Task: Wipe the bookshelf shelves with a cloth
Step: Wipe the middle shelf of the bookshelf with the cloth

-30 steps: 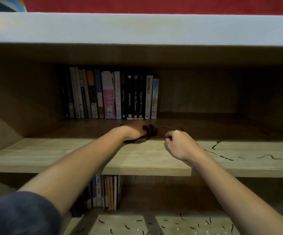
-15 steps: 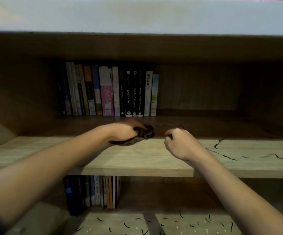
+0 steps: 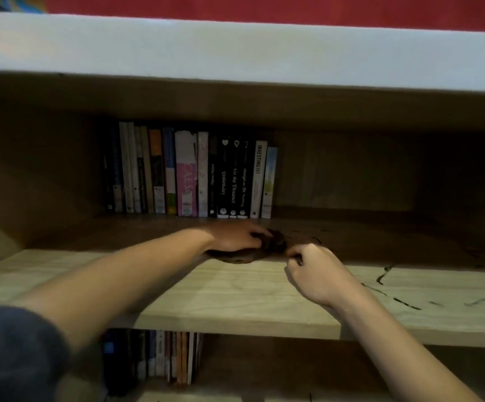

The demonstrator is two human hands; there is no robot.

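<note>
Gripping the dark cloth [image 3: 267, 248], the left hand [image 3: 235, 237] presses it on the light wooden shelf [image 3: 235, 294] before the books [image 3: 189, 172]; the right hand [image 3: 318, 271] is fisted beside it. Dark squiggles [image 3: 383, 275] mark the shelf rightward. Versus earlier, both hands lie similarly.

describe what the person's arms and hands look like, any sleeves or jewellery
Both forearms are bare. The left arm has a dark blue-grey sleeve ending above the elbow; no sleeve shows on the right arm in this view. The left hand and right hand wear no gloves, and no watch, rings or bracelets are visible.
</note>
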